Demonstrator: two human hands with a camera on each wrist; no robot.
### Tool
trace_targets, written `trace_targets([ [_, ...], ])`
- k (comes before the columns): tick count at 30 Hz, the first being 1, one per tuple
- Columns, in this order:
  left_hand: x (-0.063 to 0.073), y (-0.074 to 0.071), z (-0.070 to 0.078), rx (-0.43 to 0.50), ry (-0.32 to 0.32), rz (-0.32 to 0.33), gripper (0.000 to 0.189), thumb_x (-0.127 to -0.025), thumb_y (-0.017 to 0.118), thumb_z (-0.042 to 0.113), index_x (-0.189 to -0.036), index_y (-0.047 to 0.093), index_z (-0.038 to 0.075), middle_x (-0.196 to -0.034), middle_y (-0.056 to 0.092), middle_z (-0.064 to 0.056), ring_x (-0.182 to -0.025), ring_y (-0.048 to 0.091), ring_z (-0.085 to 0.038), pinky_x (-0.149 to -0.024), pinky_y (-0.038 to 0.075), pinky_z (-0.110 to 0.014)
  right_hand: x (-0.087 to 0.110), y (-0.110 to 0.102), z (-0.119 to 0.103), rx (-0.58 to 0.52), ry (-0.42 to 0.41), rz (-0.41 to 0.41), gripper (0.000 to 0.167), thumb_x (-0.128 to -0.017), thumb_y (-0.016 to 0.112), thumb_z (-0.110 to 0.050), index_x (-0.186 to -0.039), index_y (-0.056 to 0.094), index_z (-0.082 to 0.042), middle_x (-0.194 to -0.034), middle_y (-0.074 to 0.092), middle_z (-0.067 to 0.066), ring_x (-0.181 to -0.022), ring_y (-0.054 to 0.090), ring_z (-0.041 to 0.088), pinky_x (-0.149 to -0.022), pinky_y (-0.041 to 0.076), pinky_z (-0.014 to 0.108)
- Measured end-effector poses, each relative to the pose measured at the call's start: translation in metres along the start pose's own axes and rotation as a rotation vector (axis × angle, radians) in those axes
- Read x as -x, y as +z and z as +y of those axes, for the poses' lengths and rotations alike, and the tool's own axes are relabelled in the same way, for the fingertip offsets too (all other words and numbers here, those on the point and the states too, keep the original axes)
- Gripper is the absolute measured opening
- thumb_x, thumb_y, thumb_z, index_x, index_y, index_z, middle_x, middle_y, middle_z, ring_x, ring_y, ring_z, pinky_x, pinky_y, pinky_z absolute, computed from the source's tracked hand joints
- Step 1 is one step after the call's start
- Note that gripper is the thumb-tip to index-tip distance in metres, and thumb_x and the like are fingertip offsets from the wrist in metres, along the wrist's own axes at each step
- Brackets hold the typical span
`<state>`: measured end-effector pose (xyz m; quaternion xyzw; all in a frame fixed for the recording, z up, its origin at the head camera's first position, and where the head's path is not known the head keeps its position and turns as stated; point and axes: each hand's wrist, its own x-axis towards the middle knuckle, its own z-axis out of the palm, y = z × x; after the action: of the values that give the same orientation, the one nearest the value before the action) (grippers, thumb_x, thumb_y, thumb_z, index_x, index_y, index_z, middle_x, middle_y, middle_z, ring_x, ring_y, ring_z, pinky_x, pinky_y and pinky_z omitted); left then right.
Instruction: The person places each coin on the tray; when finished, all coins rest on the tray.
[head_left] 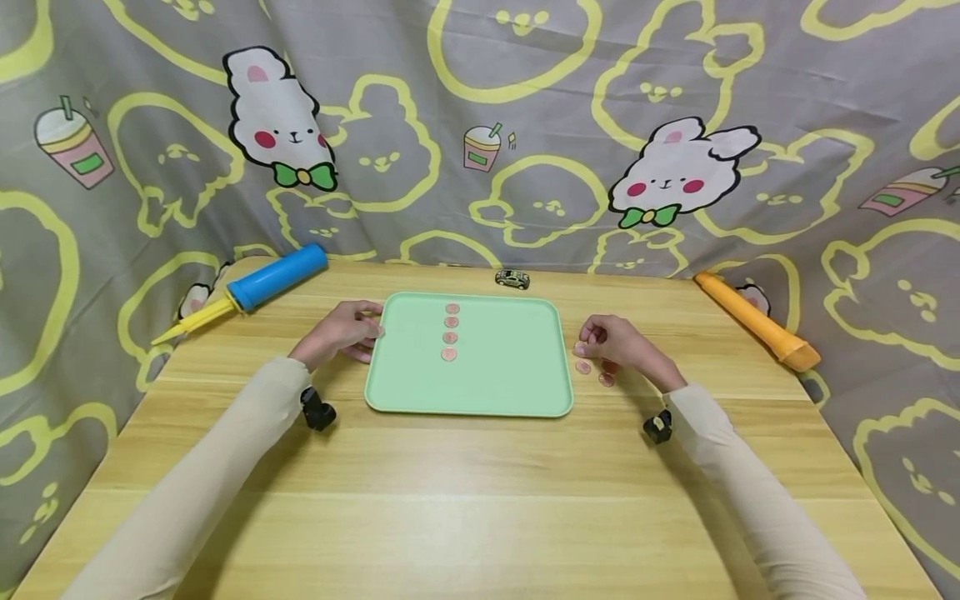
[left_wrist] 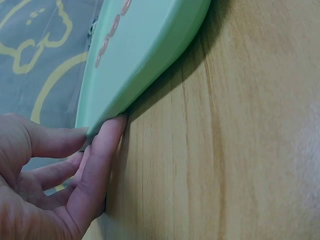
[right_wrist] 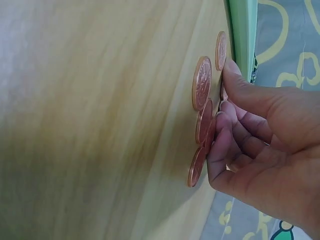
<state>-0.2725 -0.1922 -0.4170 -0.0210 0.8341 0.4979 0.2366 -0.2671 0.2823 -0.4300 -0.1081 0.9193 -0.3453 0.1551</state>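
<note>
A pale green tray [head_left: 510, 358] lies on the table with several copper-coloured coins in a column, one of them a coin [head_left: 449, 337]. At the tray's left edge, my left hand [head_left: 348, 329] pinches the rim, thumb above and fingers beneath, as the left wrist view shows. Just right of the tray, my right hand [head_left: 611, 342] is low over loose coins. In the right wrist view its thumb and fingertips close around a partly hidden coin [right_wrist: 224, 93]. Other coins, such as a large coin [right_wrist: 202, 83] and a lower coin [right_wrist: 196, 167], lie beside the fingers.
A blue and yellow hand pump [head_left: 277, 277] lies at the back left. Behind the tray stands a small toy car [head_left: 512, 279]. An orange tapered object [head_left: 757, 321] lies at the right edge. A patterned grey curtain [head_left: 420, 200] hangs around the wooden table [head_left: 480, 500].
</note>
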Motion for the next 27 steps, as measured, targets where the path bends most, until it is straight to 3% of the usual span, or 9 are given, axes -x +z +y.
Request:
trace_targets([
  [4, 0.001, 0.000, 0.001, 0.004, 0.001, -0.002, 0.060, -0.107, 0.054, 0.007, -0.163, 0.031, 0.001, -0.124, 0.055, -0.023, -0.097, 0.064, -0.027, -0.075, 0.066, -0.035, 0.001, -0.001, 0.000, 0.034, -0.035, 0.021, 0.016, -0.101, 0.072, -0.011, -0.095, 0.060, -0.002, -0.083, 0.057, 0.007, -0.058, 0.051, 0.016, -0.055, 0.046, 0.024],
  [10, 0.002, 0.000, 0.002, 0.006, 0.003, -0.006, 0.060, -0.107, 0.054, 0.006, -0.162, 0.031, 0.000, -0.128, 0.054, -0.024, -0.098, 0.064, -0.027, -0.076, 0.066, -0.035, 0.004, -0.006, -0.005, 0.049, -0.094, 0.089, 0.011, -0.100, 0.073, -0.011, -0.093, 0.066, -0.004, -0.083, 0.064, 0.010, -0.066, 0.059, 0.022, -0.060, 0.049, 0.026],
  [16, 0.002, -0.001, 0.003, 0.003, 0.013, -0.013, 0.060, -0.107, 0.053, 0.006, -0.162, 0.030, -0.001, -0.127, 0.055, -0.024, -0.096, 0.064, -0.025, -0.076, 0.066, -0.034, 0.003, -0.002, -0.017, -0.041, -0.114, 0.123, 0.013, -0.100, 0.073, -0.012, -0.106, 0.068, -0.001, -0.085, 0.070, 0.015, -0.070, 0.068, 0.024, -0.066, 0.060, 0.032],
  [21, 0.003, -0.001, 0.004, 0.003, 0.016, -0.021, 0.061, -0.107, 0.054, 0.006, -0.162, 0.030, -0.001, -0.125, 0.054, -0.023, -0.095, 0.062, -0.025, -0.076, 0.066, -0.035, 0.001, 0.008, -0.026, -0.170, -0.098, 0.093, 0.016, -0.101, 0.071, -0.008, -0.109, 0.066, 0.005, -0.083, 0.071, 0.022, -0.059, 0.069, 0.022, -0.058, 0.063, 0.035],
  [27, 0.003, -0.001, 0.004, 0.001, 0.001, -0.015, 0.060, -0.107, 0.054, 0.006, -0.162, 0.030, -0.001, -0.122, 0.054, -0.021, -0.093, 0.062, -0.024, -0.075, 0.066, -0.035, -0.001, 0.018, -0.040, -0.294, -0.094, 0.067, 0.019, -0.103, 0.065, -0.002, -0.114, 0.064, 0.013, -0.091, 0.071, 0.027, -0.069, 0.070, 0.019, -0.067, 0.065, 0.035],
])
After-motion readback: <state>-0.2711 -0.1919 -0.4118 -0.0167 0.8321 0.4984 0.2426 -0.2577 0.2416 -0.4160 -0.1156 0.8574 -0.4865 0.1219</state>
